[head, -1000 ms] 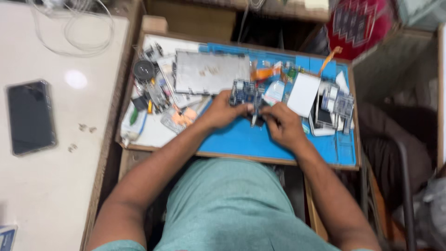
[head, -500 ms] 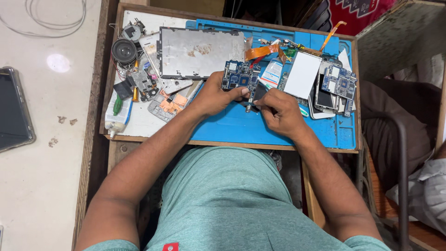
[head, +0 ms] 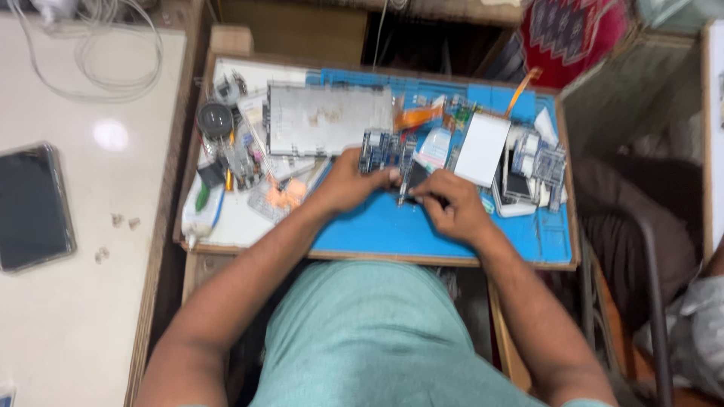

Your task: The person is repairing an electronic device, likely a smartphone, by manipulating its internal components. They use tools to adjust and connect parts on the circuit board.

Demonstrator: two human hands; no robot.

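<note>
head view blurred: left hand (head: 348, 183) pins circuit board (head: 386, 151), right hand (head: 451, 207) pinches unclear tool

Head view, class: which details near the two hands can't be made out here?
- Tool tip under the right hand: covered by fingers, blurred.
- Circuit board parts: too small, motion blur; left hand covers its near edge.
- Right hand's grip: fingers curl over whatever it pinches.
- Dark tablet: cut by the left edge.
</note>
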